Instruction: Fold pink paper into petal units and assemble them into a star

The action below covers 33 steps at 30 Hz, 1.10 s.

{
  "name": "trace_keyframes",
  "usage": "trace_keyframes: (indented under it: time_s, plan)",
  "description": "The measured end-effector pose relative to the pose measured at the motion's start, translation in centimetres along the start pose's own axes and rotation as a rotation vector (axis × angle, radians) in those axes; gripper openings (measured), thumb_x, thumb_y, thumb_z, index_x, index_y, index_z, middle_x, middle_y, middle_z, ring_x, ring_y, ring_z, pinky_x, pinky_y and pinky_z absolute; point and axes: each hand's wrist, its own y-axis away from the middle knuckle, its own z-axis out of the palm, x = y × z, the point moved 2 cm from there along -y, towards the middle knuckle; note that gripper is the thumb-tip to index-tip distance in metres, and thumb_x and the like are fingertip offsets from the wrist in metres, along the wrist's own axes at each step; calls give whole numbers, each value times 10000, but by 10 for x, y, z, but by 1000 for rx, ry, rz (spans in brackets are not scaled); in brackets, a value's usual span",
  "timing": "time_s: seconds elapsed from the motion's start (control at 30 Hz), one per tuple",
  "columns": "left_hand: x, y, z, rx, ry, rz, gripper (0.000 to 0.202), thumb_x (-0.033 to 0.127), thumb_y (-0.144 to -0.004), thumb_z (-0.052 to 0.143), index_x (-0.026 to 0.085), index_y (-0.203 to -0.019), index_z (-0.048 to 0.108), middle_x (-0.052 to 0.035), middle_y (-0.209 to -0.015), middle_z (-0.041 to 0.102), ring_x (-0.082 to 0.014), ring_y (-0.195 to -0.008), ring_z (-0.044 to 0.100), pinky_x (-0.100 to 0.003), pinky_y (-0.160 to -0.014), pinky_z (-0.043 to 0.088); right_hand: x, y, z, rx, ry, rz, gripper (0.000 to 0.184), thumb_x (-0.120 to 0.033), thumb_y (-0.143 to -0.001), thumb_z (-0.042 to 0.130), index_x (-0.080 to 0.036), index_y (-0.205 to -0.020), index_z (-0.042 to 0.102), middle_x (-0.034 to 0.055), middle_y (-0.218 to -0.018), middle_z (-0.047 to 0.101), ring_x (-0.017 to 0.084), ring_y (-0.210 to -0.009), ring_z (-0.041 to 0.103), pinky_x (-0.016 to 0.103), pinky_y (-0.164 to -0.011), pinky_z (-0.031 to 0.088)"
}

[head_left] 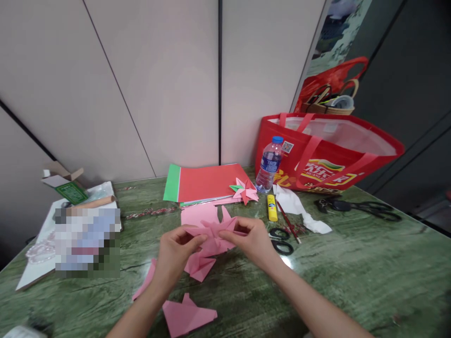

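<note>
Between my two hands is a folded pink paper piece [213,231] with several pointed flaps, held above the table. My left hand [178,244] pinches its left side between thumb and fingers. On the other side, my right hand [252,239] grips the right flap the same way. Just below lies another folded pink paper [200,267], partly overlapped by the held one. Nearer to me rests a loose pink paper piece [188,315], and a further pink strip [145,280] shows beside my left forearm. Behind my hands, a flat pink sheet [197,215] is partly covered.
Red paper sheets [211,180] lie at the back, with a paper star [244,190] on them. To the right are a glue stick [272,208], pencil [289,223], black-handled scissors [282,240], water bottle [269,164] and red bag [327,155]. A green box [70,188] stands left.
</note>
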Motion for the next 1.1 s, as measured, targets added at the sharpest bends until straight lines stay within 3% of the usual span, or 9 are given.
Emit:
trace_keyframes:
  time_s: [0.37,1.1]
  plan:
    - [6,-1,2,-13,-96,25,78,188,-544,710,140,-577,658,11,-492,603,-91,-435,471,-172,-406,375,-9,3,-2,-40,88,-31,334,-291,-644,674,-154,-447,440,-64,-466,365,77,-483,317,201,-448,234]
    - [8,0,0,15,-146,18,92,170,-522,709,143,-551,626,17,-499,590,-105,-485,494,-179,-437,403,-3,3,-3,-58,135,15,349,-310,-639,674,-154,-445,430,-69,-462,325,76,-487,288,204,-445,212]
